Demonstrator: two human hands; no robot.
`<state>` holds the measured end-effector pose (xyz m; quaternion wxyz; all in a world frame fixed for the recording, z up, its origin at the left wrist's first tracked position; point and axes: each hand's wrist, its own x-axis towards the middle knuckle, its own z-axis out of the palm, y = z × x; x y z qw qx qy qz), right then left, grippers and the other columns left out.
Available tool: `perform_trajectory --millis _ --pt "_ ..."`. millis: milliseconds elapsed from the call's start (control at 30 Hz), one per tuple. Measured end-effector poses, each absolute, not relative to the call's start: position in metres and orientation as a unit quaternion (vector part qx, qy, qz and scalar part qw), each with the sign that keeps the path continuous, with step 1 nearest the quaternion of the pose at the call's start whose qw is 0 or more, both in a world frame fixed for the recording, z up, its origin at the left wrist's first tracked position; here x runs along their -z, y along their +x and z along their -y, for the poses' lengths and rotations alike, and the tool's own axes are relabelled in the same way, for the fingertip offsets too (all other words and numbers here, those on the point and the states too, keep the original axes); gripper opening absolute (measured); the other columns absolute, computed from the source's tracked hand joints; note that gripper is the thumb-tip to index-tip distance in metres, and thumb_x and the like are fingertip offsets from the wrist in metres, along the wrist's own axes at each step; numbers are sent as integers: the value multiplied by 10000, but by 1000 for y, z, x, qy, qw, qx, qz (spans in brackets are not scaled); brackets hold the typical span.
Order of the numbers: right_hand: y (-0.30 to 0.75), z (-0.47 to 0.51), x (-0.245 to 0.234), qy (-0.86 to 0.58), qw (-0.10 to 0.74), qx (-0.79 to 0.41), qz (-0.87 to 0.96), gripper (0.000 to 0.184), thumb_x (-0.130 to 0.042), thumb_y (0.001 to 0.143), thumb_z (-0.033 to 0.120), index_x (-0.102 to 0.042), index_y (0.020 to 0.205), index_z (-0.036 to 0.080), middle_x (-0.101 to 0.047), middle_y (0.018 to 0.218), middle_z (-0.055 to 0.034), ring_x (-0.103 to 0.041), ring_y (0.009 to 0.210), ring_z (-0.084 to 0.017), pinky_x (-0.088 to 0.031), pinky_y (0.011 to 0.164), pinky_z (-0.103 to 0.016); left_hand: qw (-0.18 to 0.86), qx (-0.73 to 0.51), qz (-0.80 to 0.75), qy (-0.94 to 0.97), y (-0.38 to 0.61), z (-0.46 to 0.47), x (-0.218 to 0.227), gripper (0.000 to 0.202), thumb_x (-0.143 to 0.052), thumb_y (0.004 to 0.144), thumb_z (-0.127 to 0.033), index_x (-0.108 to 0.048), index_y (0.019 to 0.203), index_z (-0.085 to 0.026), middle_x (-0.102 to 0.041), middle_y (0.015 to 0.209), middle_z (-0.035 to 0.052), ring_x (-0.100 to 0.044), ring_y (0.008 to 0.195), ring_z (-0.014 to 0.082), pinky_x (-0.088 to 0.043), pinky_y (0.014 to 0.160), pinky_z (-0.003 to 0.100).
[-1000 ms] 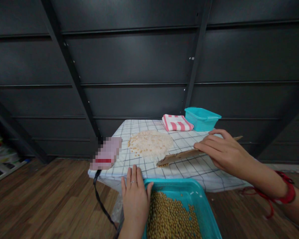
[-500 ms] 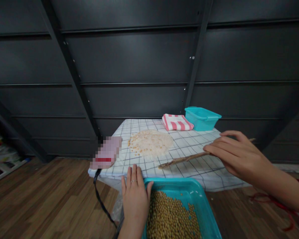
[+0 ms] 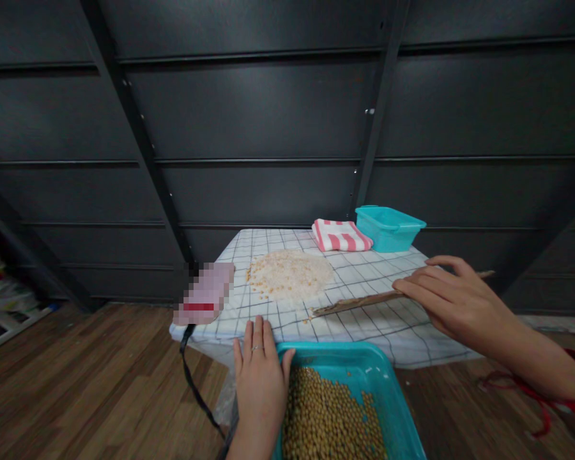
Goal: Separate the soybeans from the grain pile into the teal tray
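My right hand (image 3: 453, 297) is closed around a thin brown stick (image 3: 359, 303), holding it aslant over the checked tablecloth (image 3: 374, 326). The stick's far tip is beside a few loose yellow beans (image 3: 307, 319) close to the cloth's front edge. My left hand (image 3: 261, 383) lies with fingers stretched out and thumb apart, against the left rim of a teal tray (image 3: 371, 358). Many greenish-yellow beans (image 3: 333, 415) fill much of this tray. Behind the stick spreads a pale heap of grains (image 3: 292, 275) mixed with yellow beans, mostly along its left side.
At the table's back right stand a folded red-and-white striped towel (image 3: 342, 236) and a teal basket (image 3: 388, 229). A blurred pinkish object (image 3: 206, 294) with a black strap (image 3: 196, 386) lies at the left edge. A dark panelled wall (image 3: 259, 115) rises behind.
The stick's tip has moved slightly away from me and to the right, leaving a few beans showing beside it. My right hand shifted a little; my left hand stayed put.
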<state>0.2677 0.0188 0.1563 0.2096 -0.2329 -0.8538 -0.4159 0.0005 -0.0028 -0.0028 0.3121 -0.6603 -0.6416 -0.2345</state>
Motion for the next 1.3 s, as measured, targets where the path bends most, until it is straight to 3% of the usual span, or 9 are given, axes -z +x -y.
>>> perform_trajectory --millis 267,800,1000,1300 --pt "275 -16 -156 -251 222 405 851 326 -346 739 -39 -502 933 172 -615 710 -41 -548 663 -169 -388 715 -365 316 227 641 -662 1 3 2 526 -257 856 -409 -527 1110 -37 -574 1152 183 -502 1086 306 -412 855 495" --pt "250 -28 -134 -223 219 418 853 222 -378 795 9 -531 891 137 -637 710 -42 -539 657 -143 -393 736 -357 301 218 652 -660 2 4 1 518 -280 850 -413 -521 1127 -48 -559 1176 177 -486 1108 297 -390 893 493" --pt "259 -15 -142 -210 257 414 848 259 -372 770 -17 -520 888 160 -637 700 -34 -541 666 -143 -384 740 -353 285 224 656 -662 2 4 1 520 -284 847 -422 -515 1137 -58 -553 1185 176 -475 1121 299 -380 905 506" --pt "246 -11 -129 -203 236 407 859 224 -355 829 26 -540 847 150 -647 689 -11 -535 648 -125 -370 767 -347 284 235 649 -665 2 4 0 505 -289 851 -398 -529 1110 -37 -563 1165 188 -495 1097 309 -400 879 505"
